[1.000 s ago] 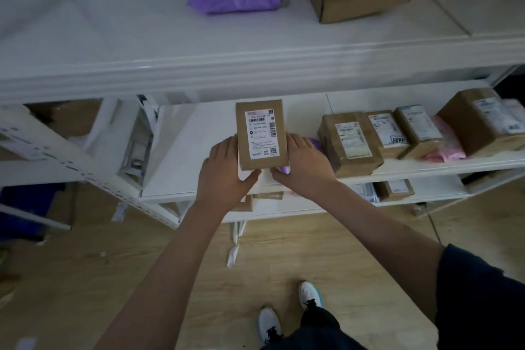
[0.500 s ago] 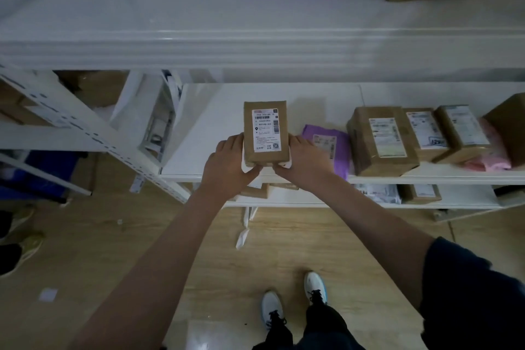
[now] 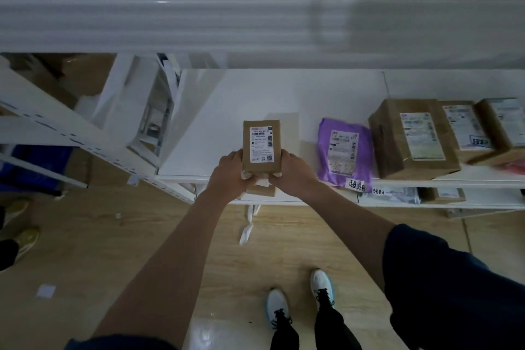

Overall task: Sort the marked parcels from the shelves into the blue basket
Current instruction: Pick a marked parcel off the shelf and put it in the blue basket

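Head camera shows both hands holding a small brown box (image 3: 261,148) upright over the front lip of the middle shelf (image 3: 284,99), label facing up. The left hand (image 3: 231,172) grips its lower left edge and the right hand (image 3: 289,169) its lower right edge, fingers curled round the bottom. Compared with a second ago the grip is the same, but the view has swung left, and a purple mailer bag (image 3: 342,155) at three o'clock of the box, then nearly hidden behind the right hand, now lies in full sight. A handwritten tag (image 3: 357,185) sticks to its near edge, so it is probably a marked parcel. The held box shows no such tag from here; it looks like a label check is under way. Something blue (image 3: 37,165) sits at nine o'clock behind the shelf frame; whether it is the basket I cannot tell.
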